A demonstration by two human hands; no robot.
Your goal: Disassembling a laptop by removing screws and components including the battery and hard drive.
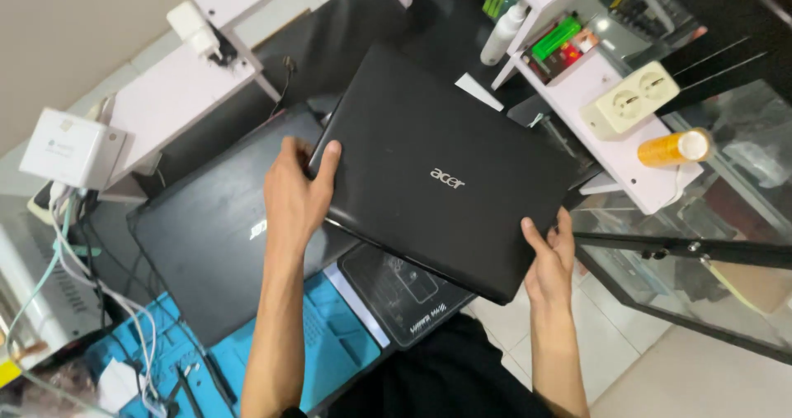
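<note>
Head view: a closed black laptop [441, 174] is being held in the air at frame centre, tilted, above the bench. It is being gripped at two edges. The left hand [295, 193] is being wrapped over the 9 o'clock edge, thumb lying on the lid, fingers hidden beneath. The right hand [551, 257] is being cupped under the 4 o'clock corner, thumb pressed to the edge, fingers partly hidden below.

A second laptop [219, 232], also black and closed, is lying on the bench at 8 o'clock from the held one, partly overlapped by it in this view; whether the two are touching cannot be told. A blue mat [330, 344] is lying at 7 o'clock, a dark mat [404, 290] just beside it, under the held laptop's lower edge. A white adapter [73, 147] with cables is sitting at 9 o'clock. On the white shelf [602, 88] at 2 o'clock a socket block [629, 99], an orange bottle [675, 147] and a white bottle [503, 32] are being stored.

Judgement: the laptop is appearing rigid, moderately heavy, with a smooth, glossy lid likely to be slippery. It is best being taken at opposite edges, as now, with support from beneath; the lid centre and hinge side are likely being the fragile parts.
</note>
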